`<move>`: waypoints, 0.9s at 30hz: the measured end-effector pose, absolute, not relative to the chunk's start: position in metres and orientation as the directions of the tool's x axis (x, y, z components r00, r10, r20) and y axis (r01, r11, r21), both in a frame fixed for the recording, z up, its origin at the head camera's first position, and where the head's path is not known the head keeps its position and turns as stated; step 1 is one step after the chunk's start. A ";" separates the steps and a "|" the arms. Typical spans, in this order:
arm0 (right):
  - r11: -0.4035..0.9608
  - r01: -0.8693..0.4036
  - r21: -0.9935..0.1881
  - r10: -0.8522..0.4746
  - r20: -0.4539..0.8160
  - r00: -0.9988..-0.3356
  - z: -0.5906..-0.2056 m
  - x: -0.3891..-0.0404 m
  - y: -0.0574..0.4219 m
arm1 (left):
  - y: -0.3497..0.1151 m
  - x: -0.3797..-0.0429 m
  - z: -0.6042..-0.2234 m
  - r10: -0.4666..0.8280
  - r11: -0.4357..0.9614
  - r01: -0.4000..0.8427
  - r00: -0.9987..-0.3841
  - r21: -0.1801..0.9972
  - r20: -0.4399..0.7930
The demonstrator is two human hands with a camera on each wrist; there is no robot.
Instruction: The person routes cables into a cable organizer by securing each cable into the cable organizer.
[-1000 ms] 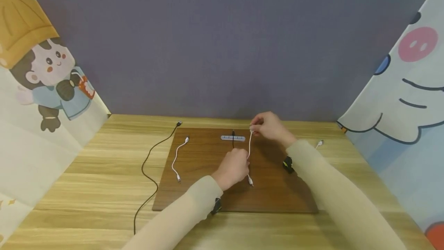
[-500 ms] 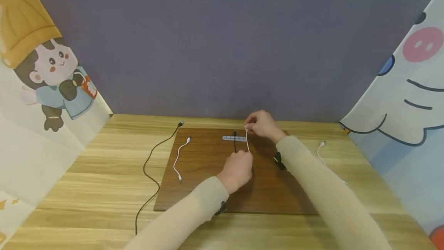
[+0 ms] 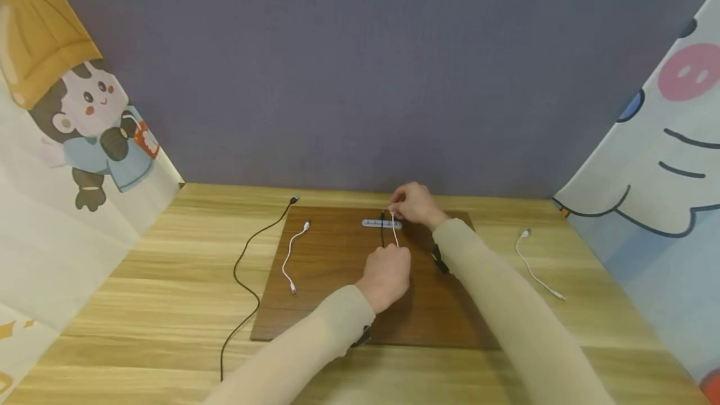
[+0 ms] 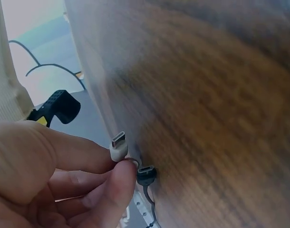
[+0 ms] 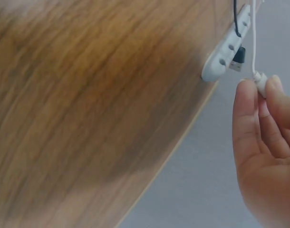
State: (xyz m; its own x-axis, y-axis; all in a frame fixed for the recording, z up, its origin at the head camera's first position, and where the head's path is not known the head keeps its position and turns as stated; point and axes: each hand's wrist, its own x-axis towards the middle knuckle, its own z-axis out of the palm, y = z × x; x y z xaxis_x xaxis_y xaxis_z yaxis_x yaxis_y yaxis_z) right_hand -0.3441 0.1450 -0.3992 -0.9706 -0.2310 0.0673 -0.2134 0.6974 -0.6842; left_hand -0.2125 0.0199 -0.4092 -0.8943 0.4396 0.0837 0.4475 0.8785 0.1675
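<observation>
My left hand point(image 3: 385, 277) pinches a white charging cable point(image 3: 395, 233) just below its small plug point(image 4: 119, 148). The cable's other end, a white connector point(image 5: 260, 83), is between the thumb and fingers of my right hand point(image 3: 417, 205). Between the hands the cable runs nearly straight, above the right half of a pale slotted cable holder point(image 5: 226, 52). A black cable point(image 3: 383, 236) sits in one slot of that holder, with its USB plug point(image 5: 238, 58) beyond the back side. Its black small plug point(image 4: 146, 175) lies on the board beside my left fingers.
The holder is on a dark brown board point(image 3: 320, 317) atop a light wooden table point(image 3: 152, 305). A short white cable point(image 3: 285, 261) lies on the board's left. A long black cable point(image 3: 247, 292) lies left of the board; another white cable point(image 3: 531, 270) lies right.
My right hand has moved left with the cable end, from right of the holder to over its right part. The left hand has shifted slightly right, still gripping the cable.
</observation>
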 end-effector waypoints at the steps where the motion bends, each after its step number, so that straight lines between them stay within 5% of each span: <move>1: 0.703 -0.215 -0.678 -0.230 0.069 -0.971 -0.400 -0.345 0.143 | 0.020 -0.212 -0.408 0.435 0.882 0.444 -0.896 0.159 0.088; 14: 0.735 -0.194 -0.649 -0.192 0.074 -0.978 -0.401 -0.347 0.133 | 0.018 -0.208 -0.408 0.446 0.884 0.460 -0.882 0.081 0.150; 27: 0.787 -0.214 -0.579 -0.222 0.058 -0.973 -0.434 -0.374 0.144 | 0.035 -0.227 -0.425 0.409 0.909 0.414 -0.909 0.054 0.085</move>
